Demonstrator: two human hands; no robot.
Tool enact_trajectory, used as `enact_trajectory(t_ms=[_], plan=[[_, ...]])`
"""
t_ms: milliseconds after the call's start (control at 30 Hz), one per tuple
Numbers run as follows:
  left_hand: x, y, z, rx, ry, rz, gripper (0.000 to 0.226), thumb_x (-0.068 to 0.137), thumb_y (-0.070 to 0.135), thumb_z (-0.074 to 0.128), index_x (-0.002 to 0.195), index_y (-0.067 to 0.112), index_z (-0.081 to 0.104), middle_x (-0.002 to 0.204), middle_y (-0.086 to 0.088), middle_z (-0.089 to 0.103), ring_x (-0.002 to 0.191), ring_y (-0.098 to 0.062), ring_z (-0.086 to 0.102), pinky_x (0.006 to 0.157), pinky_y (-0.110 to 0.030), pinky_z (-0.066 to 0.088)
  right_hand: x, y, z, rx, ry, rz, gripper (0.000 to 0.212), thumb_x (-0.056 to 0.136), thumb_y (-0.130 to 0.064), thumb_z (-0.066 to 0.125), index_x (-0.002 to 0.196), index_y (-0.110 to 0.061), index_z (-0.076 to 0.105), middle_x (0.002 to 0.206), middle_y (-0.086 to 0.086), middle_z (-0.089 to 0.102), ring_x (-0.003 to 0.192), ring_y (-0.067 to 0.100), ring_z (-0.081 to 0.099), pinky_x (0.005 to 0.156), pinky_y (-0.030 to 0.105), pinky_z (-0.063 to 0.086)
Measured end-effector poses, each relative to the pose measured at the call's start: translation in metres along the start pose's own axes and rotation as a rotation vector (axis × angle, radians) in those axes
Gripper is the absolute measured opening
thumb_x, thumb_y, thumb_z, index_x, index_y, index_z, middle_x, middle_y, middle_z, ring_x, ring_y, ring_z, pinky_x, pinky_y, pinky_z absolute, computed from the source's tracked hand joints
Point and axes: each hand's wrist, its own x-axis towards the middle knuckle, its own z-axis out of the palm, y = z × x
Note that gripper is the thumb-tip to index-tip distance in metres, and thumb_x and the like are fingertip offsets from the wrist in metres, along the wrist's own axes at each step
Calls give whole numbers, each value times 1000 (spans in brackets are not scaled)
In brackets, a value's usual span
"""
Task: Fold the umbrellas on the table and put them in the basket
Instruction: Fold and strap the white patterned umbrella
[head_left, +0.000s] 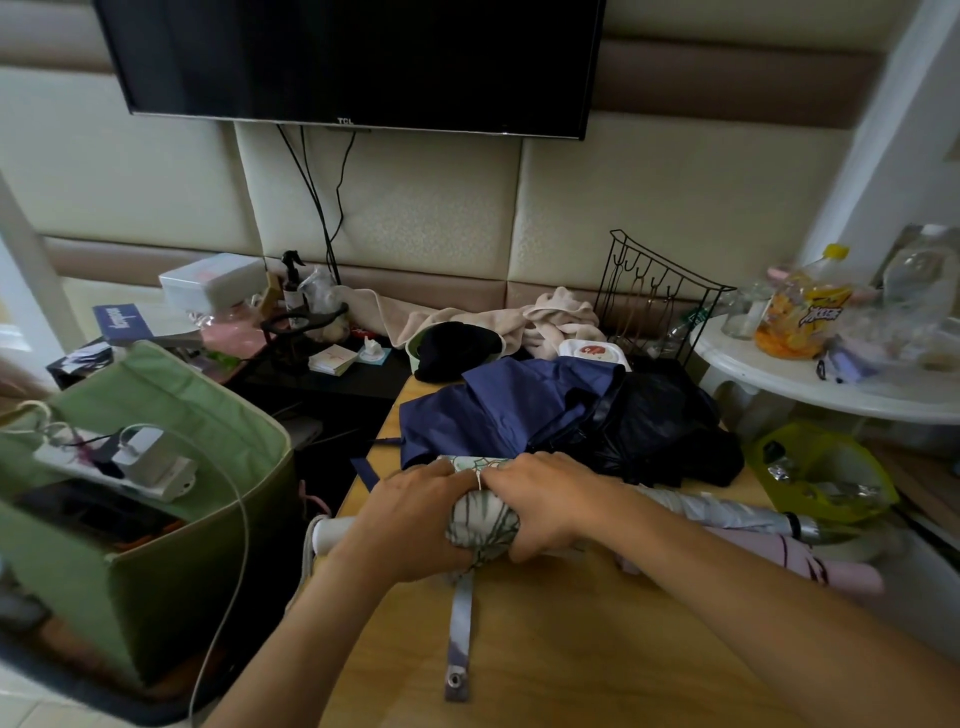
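A rolled leaf-patterned umbrella (483, 522) lies across the wooden table (571, 649). My left hand (410, 519) and my right hand (550, 499) both grip its canopy, side by side. Its white handle (332, 531) sticks out to the left, and its grey strap with a snap (460, 631) trails toward me. Behind it lies a loose navy umbrella (498, 405) beside a black one (670, 421). To the right are a silver folded umbrella (727, 512) and a pink one (769, 561). The green fabric basket (171, 519) stands on the left, beside the table.
A power strip with a charger (130, 462) lies across the basket, its cable hanging down. Towels (519, 317), a black wire rack (654, 296) and clutter sit at the back. A white round table (831, 374) with bottles and a yellow bin (826, 467) stand on the right.
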Motion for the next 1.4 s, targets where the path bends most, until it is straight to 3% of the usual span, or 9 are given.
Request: enact_trajectory(t_ms=[200,467,600,767,867,1033,1267,1333,1400], plan=[[-1,7,4,40,-62,-61,65,79,52,71,138,37,48,119,9,66,108,-19,64,84,-35,52,-5,-4,0,-18,54,-20,49,75,-48,78,110,-24,52,95,-5,56,90,22,59,73,36,41],[1,4,2,-25,-79,-98,61,73,58,71,126,34,53,113,12,65,104,-17,63,83,-34,52,-15,3,6,-3,92,1,70,73,-52,83,127,-30,44,122,-5,62,113,24,61,83,43,46],[-1,11,-1,-53,-134,-104,68,76,51,77,135,33,49,121,9,65,112,-18,61,87,-32,50,-21,3,2,-62,56,17,57,81,-50,78,121,-26,46,113,0,63,107,27,62,77,38,39],[-7,14,-6,-210,-259,-96,77,60,79,77,121,39,53,108,17,65,100,-10,61,85,-36,54,-32,-4,-8,-92,-11,26,60,81,-59,77,122,-23,52,102,1,56,103,26,59,81,39,41],[-11,14,-4,-228,-265,-57,62,66,66,77,117,38,54,105,16,66,97,-12,61,83,-38,55,-38,-6,-9,-65,-40,8,54,80,-54,80,117,-24,54,93,-6,48,97,21,56,77,36,39],[-16,23,1,-23,-188,-33,58,72,55,73,121,35,49,107,6,65,102,-24,59,84,-40,51,-44,-5,-20,246,-245,17,59,79,-64,78,119,-28,56,101,-12,57,96,14,59,77,31,47],[-12,29,0,-17,44,-31,46,77,46,73,115,29,53,98,7,66,94,-24,64,74,-36,46,-43,-10,-13,-39,2,75,46,78,-44,80,105,-18,54,93,0,53,85,23,56,67,40,45],[-11,29,4,-6,241,54,49,73,44,77,113,27,57,104,5,63,101,-25,63,84,-37,44,-42,-6,-16,-95,74,83,46,81,-44,78,109,-19,51,86,-2,45,86,26,56,66,38,36],[-8,33,10,38,442,65,67,66,43,79,126,25,57,128,-4,52,122,-30,49,102,-42,34,-41,-4,-18,-146,135,100,54,85,-46,75,124,-18,49,84,-1,42,91,29,60,68,38,35]])
